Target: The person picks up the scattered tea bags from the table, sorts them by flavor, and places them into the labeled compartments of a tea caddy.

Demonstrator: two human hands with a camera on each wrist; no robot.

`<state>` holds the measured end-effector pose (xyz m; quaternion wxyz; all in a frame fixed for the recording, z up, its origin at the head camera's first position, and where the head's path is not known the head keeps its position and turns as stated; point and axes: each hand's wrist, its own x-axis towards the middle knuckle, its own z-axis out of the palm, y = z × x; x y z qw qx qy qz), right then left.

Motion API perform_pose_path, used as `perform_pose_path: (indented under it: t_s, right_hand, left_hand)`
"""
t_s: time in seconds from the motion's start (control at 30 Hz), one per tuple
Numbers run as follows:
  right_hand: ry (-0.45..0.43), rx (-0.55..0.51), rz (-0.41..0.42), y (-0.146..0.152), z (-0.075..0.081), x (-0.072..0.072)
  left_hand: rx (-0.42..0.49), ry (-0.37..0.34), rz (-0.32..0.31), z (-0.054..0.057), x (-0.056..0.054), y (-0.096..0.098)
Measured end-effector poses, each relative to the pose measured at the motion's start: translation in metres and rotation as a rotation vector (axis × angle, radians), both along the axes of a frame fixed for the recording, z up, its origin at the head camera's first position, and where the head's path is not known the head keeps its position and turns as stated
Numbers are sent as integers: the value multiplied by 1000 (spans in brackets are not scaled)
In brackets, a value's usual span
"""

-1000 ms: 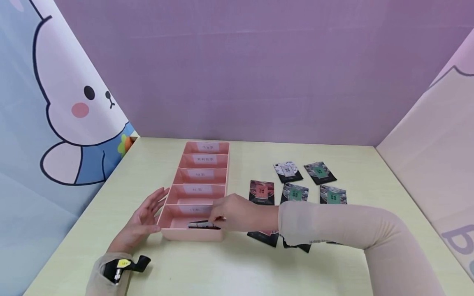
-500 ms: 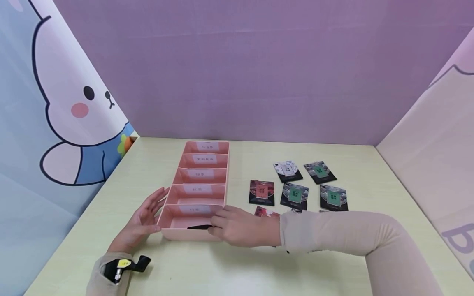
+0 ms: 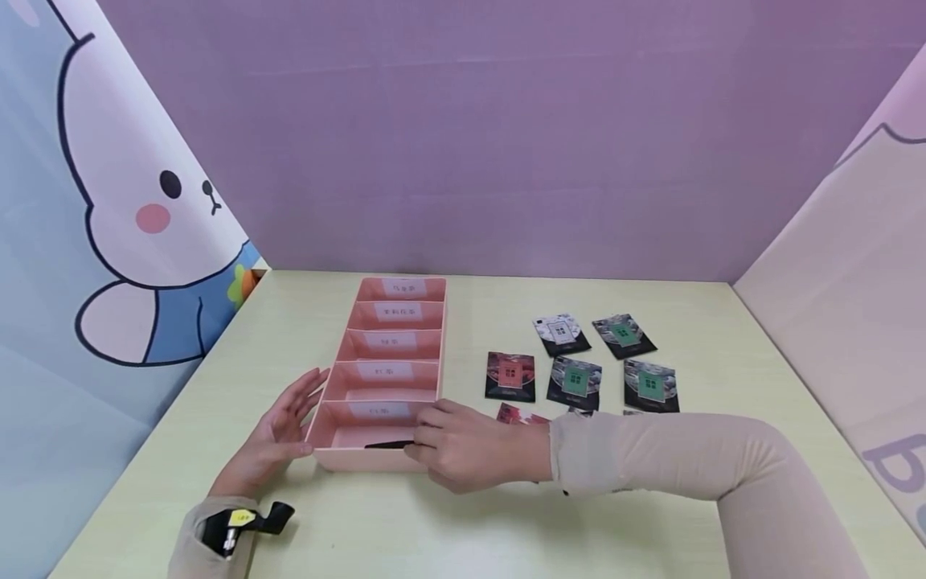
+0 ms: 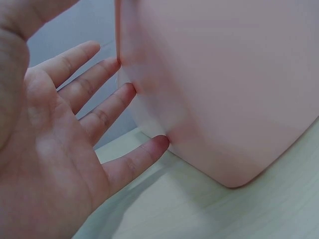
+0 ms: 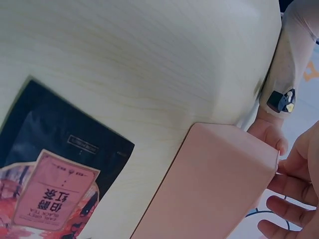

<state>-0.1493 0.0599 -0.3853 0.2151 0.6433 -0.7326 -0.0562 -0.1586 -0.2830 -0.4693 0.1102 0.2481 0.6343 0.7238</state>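
Observation:
A long pink divided box [image 3: 376,460] stands on the table, a paper label in each compartment. At the nearest compartment, my right hand [image 3: 473,446] reaches over the right rim, its fingers bent. They meet the right end of a black tea sachet [image 3: 389,444], which shows only as a thin strip above the front wall; the rest is hidden. In the right wrist view, the fingers [image 5: 289,206] curl beyond the rim and the sachet is out of sight. My left hand [image 3: 278,426] is spread beside the box; in the left wrist view its fingertips [image 4: 159,143] touch the side wall.
Right of the box lie several tea sachets: a red one [image 3: 510,375], a white one [image 3: 562,334] and green ones [image 3: 624,335]. Others, including a red one [image 3: 519,414], are partly covered by my right arm. A purple backdrop [image 3: 463,161] rises behind the table.
My right hand has shifted slightly towards the front and right rim of the nearest compartment. The sachet there has tilted, leaving just a dark strip in sight. My left hand stays put.

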Motion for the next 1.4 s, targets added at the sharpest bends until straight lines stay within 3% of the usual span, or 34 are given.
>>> perform_pose_path:
  t_s: [0.3, 0.57, 0.77, 1.07, 1.27, 1.4]
  right_hand:
    - [-46, 72, -41, 4, 10, -3]
    - [-64, 72, -70, 12, 25, -11]
    - [46, 27, -84, 26, 32, -35]
    - [114, 110, -160, 48, 36, -69]
    - [129, 98, -184, 61, 34, -84]
    - [131, 109, -224, 71, 34, -94]
  left_hand:
    - [29, 15, -15, -2, 0, 0]
    - [21, 10, -10, 0, 0, 1]
    - [8, 9, -5, 1, 1, 2]
    - [18, -10, -1, 1, 1, 1]
    - [102, 32, -44, -3, -1, 0]
    - [170, 22, -59, -4, -1, 0]
